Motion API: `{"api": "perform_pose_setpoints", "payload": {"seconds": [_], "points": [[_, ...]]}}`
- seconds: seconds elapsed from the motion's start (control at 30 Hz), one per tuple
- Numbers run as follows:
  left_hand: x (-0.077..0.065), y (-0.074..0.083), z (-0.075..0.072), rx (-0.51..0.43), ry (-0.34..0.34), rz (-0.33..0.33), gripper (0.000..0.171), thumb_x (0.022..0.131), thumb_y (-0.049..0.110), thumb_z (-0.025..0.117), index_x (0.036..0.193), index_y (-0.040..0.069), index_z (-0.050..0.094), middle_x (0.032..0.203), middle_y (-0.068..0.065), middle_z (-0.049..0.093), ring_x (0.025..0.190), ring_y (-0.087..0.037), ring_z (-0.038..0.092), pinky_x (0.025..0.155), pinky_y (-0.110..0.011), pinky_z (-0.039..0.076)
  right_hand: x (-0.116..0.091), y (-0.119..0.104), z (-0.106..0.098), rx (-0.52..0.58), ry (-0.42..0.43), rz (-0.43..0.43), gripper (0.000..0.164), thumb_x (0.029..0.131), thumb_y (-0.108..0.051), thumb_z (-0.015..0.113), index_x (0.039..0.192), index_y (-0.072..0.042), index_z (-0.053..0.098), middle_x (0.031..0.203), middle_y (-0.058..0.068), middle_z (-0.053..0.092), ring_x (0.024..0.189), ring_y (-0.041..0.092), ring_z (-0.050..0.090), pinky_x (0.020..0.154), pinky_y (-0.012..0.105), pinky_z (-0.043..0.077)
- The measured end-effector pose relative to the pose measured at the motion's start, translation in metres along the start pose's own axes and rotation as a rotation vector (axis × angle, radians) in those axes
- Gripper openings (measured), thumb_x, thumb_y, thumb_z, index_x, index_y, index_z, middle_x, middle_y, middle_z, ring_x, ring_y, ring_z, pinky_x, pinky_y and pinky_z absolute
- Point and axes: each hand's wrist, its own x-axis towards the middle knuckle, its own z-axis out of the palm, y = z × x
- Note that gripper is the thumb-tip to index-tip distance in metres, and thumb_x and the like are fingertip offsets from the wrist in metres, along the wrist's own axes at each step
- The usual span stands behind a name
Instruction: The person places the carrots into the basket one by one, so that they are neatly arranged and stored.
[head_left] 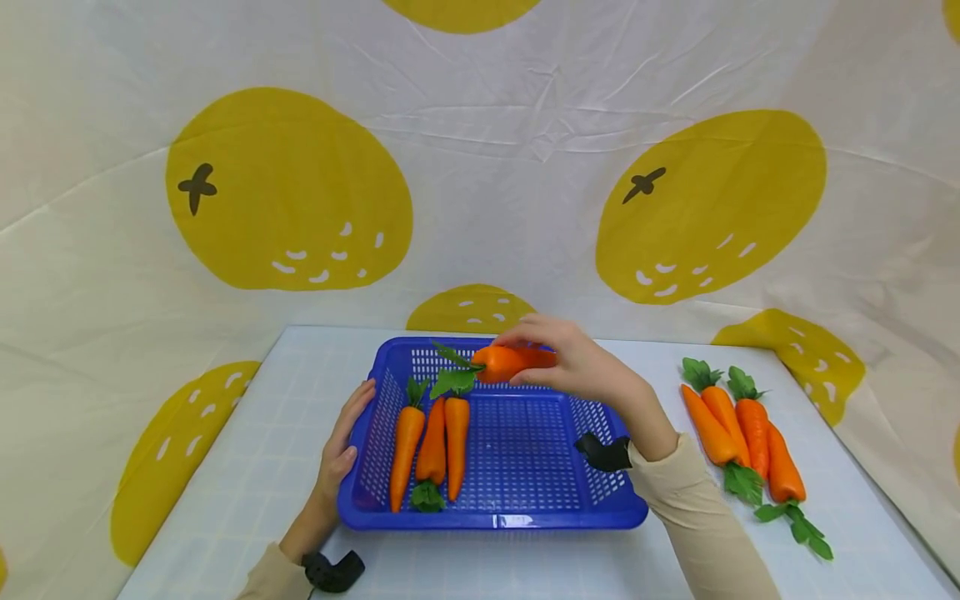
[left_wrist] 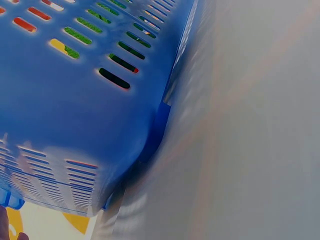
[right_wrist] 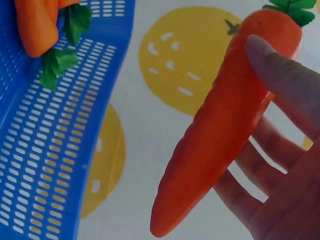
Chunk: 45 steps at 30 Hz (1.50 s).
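Note:
A blue plastic basket (head_left: 517,521) with slotted walls sits on the table. Inside, along its left side, lie three orange carrots (head_left: 406,446) with green tops, the middle one turned the other way. My right hand (head_left: 566,354) grips another carrot (head_left: 498,364) over the back of the basket, its leaves toward the left. Thumb and fingers wrap the thick end of that carrot (right_wrist: 220,130) in the right wrist view. My left hand (head_left: 341,437) rests against the basket's left rim; in the left wrist view the basket wall (left_wrist: 75,115) fills much of the picture.
Several carrots (head_left: 757,442) with leaves lie in a group on the table, right of the basket. The table (head_left: 247,467) has a pale checked cover. Behind it hangs a white cloth (head_left: 487,192) printed with big yellow fruit.

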Motion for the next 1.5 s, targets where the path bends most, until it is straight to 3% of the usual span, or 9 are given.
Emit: {"api": "perform_pose_setpoints", "payload": {"seconds": [0.13, 0.5, 0.87, 1.17, 1.5], "points": [[0.000, 0.000, -0.001, -0.002, 0.000, 0.008, 0.060, 0.095, 0.018, 0.034, 0.146, -0.014, 0.032, 0.157, -0.025, 0.025, 0.148, -0.025, 0.021, 0.112, -0.023, 0.023, 0.010, 0.000, 0.009, 0.022, -0.047, -0.023, 0.040, 0.082, -0.011, 0.080, 0.121, -0.011, 0.069, 0.112, 0.002, 0.065, 0.099, 0.016, 0.056, 0.080, 0.032, 0.052], [-0.001, -0.001, -0.001, -0.006, -0.007, -0.015, 0.061, 0.097, 0.021, 0.033, 0.148, -0.012, 0.031, 0.159, -0.022, 0.024, 0.148, -0.024, 0.020, 0.113, -0.024, 0.023, 0.021, 0.025, 0.042, 0.099, -0.251, 0.032, 0.036, 0.081, -0.012, 0.082, 0.115, -0.013, 0.071, 0.111, -0.003, 0.065, 0.103, 0.014, 0.057, 0.090, 0.032, 0.051], [0.001, -0.002, 0.001, -0.007, -0.002, 0.036, 0.060, 0.096, 0.019, 0.034, 0.145, -0.016, 0.032, 0.157, -0.024, 0.027, 0.148, -0.026, 0.022, 0.113, -0.025, 0.022, 0.020, 0.035, 0.071, -0.001, -0.426, 0.071, 0.035, 0.078, -0.006, 0.083, 0.111, -0.013, 0.074, 0.105, -0.001, 0.065, 0.097, 0.016, 0.057, 0.087, 0.028, 0.050], [0.001, -0.004, 0.000, -0.003, 0.001, 0.039, 0.061, 0.096, 0.021, 0.035, 0.145, -0.015, 0.032, 0.156, -0.026, 0.027, 0.148, -0.026, 0.022, 0.114, -0.024, 0.022, 0.018, 0.037, 0.096, -0.108, -0.567, 0.089, 0.033, 0.075, -0.001, 0.083, 0.104, -0.015, 0.074, 0.099, -0.003, 0.064, 0.092, 0.014, 0.056, 0.085, 0.023, 0.048], [-0.001, 0.000, 0.001, -0.004, -0.001, -0.015, 0.060, 0.098, 0.023, 0.033, 0.148, -0.011, 0.032, 0.159, -0.021, 0.025, 0.148, -0.023, 0.020, 0.113, -0.023, 0.023, 0.015, 0.039, 0.106, -0.125, -0.603, 0.061, 0.029, 0.076, 0.005, 0.079, 0.096, -0.015, 0.074, 0.097, -0.003, 0.065, 0.092, 0.014, 0.058, 0.085, 0.021, 0.048]]}}
